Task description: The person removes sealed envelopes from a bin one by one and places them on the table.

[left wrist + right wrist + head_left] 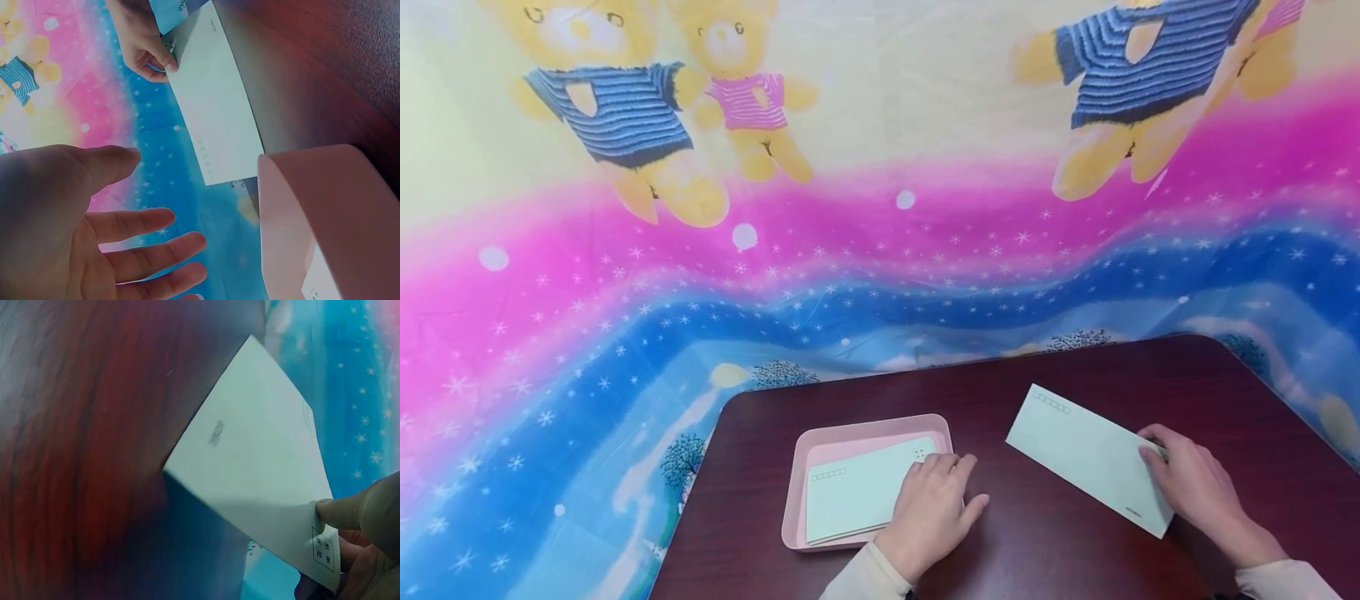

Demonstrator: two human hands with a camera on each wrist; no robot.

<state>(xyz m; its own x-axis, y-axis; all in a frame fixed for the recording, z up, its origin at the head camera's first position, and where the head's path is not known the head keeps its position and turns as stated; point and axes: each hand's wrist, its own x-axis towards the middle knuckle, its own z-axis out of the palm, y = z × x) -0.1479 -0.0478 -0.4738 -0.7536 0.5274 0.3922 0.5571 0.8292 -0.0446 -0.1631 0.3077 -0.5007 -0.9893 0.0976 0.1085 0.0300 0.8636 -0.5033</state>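
Note:
My right hand [1197,485] pinches a pale green envelope [1078,458] by its right end, over the right part of the table. In the right wrist view the thumb [347,511] presses on the envelope's face near a small printed box, and the other fingers are behind it. My left hand [928,510] hovers over the right side of a pink tray [795,492], fingers extended and thumb apart. Several similar envelopes [853,500] lie stacked in the tray, partly hidden by that hand. The left wrist view shows the left palm [59,212] holding nothing.
The dark reddish-brown table [977,392] has rounded far corners. Behind it hangs a backdrop cloth [865,242] printed with teddy bears, snowflakes and pink and blue bands. Both sleeves [868,575] are light-coloured.

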